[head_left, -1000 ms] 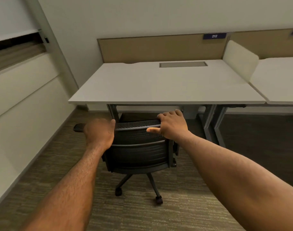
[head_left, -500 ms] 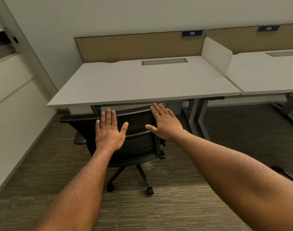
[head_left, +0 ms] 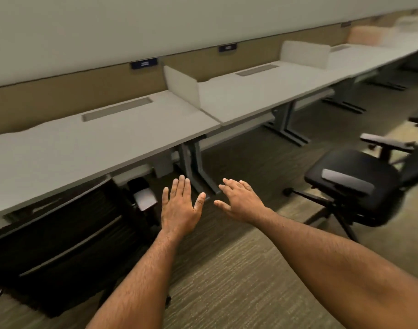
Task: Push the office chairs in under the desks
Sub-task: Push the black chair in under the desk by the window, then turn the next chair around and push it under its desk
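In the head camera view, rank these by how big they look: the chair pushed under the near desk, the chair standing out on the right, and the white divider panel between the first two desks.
1. Pushed-in chair, though nearness inflates it.
2. Chair on the right.
3. Divider panel.

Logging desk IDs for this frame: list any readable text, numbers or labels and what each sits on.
Nothing can be read for certain in this frame.
Near dark nameplate on the tan back panel: pale marks, too blurred to read.
Second dark nameplate further along the panel: too blurred to read.
Far plate: too small and blurred.
Desks, dividers and both chairs: no text visible.
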A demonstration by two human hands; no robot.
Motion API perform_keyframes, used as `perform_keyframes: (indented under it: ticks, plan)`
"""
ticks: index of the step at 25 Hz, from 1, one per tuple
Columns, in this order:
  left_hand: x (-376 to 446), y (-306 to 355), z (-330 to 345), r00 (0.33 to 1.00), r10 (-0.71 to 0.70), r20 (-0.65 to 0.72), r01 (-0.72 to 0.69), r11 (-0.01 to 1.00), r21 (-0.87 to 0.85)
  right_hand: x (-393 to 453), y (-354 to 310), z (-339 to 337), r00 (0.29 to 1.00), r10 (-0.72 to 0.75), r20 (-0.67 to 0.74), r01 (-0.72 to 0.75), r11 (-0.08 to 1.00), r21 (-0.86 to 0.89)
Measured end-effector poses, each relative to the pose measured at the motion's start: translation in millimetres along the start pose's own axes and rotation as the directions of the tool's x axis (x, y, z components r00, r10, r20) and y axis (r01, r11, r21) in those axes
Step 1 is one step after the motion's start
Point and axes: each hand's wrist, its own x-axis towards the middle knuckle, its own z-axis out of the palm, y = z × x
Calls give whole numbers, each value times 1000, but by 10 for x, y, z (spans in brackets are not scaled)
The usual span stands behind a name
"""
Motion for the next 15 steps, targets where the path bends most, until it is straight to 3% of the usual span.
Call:
perform_keyframes:
  ticks: [6,15]
  plan:
    - [211,1709,333,954,279,106,-278,960,-27,-872,1449,-417,958,279,-63,-280,960,-2]
    - [257,4377,757,808,575,127,-565,818,-105,-2308,3480,-1126,818,538,-203,-540,840,51]
